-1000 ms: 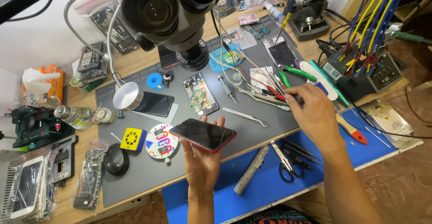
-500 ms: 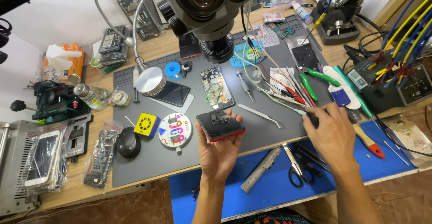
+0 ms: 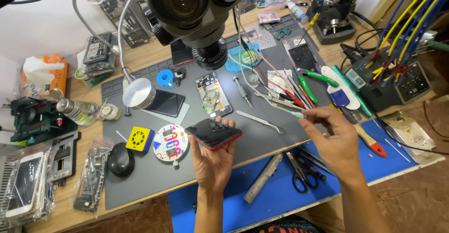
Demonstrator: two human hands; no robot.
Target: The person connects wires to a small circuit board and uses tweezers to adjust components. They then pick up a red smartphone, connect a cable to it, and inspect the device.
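My left hand point(image 3: 213, 160) is palm up over the front of the grey work mat point(image 3: 262, 139) and holds a black phone with a red edge point(image 3: 213, 133), tilted on its fingertips. My right hand point(image 3: 333, 137) hovers to the right of it and pinches a thin light-coloured tool point(image 3: 290, 112) between thumb and fingers. Behind the phone an opened phone body with a bare circuit board point(image 3: 213, 94) lies on the mat. Metal tweezers point(image 3: 260, 120) rest between my hands.
A large microscope head point(image 3: 196, 8) hangs over the mat. Pliers and other hand tools point(image 3: 308, 85) lie at the right, scissors point(image 3: 301, 172) and a metal bar point(image 3: 263, 178) on the blue mat. A round gooseneck lamp point(image 3: 139, 93), a dark phone point(image 3: 166, 103), phone parts and bags crowd the left.
My right hand has lifted off the tools at the right and drawn nearer with a thin tool pinched in it. The phone in my left hand has turned and tilted.
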